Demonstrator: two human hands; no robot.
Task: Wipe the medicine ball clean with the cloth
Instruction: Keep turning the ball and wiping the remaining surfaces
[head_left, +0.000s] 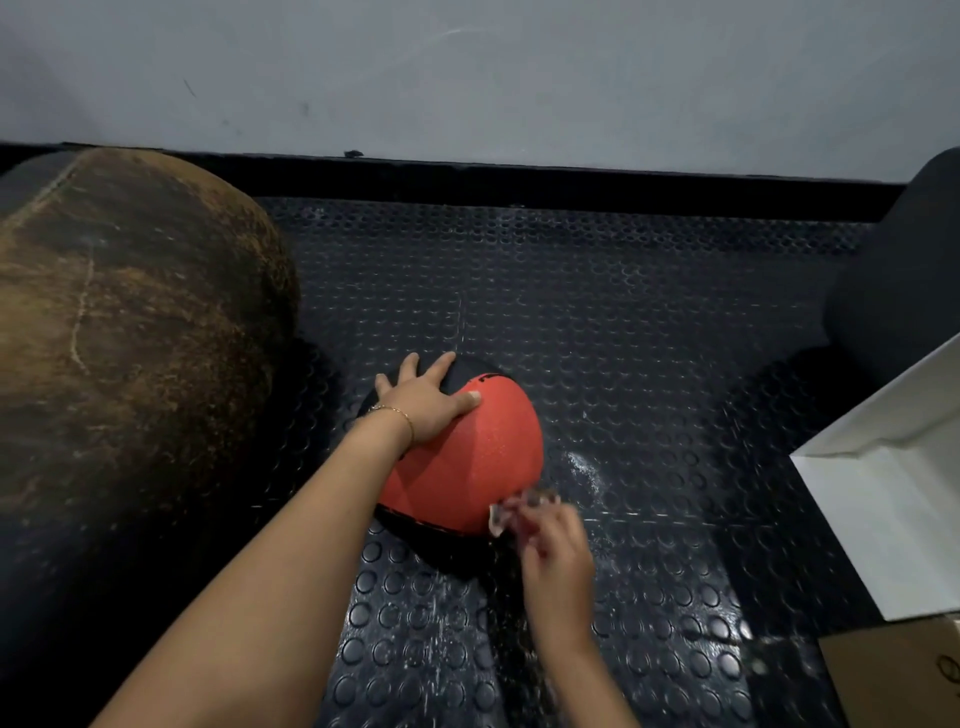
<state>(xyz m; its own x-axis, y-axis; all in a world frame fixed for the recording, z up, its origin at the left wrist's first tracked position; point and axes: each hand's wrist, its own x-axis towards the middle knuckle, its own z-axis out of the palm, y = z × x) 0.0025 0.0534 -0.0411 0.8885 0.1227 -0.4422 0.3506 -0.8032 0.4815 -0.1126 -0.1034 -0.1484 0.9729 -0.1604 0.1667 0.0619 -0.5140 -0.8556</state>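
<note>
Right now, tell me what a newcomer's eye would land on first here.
The red and black ball in the middle of the studded black floor pulls the eye first, with the left grip spread flat on its top. At its near right edge the blurred right grip holds a small cloth against it. A big scuffed brown bag fills the left side.

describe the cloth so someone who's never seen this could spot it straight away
Find the red and black medicine ball in the middle of the dark studded floor mat. At the ball's near right edge, the right hand grips the cloth. It is the only small, pale, crumpled thing there, though blurred.
</note>
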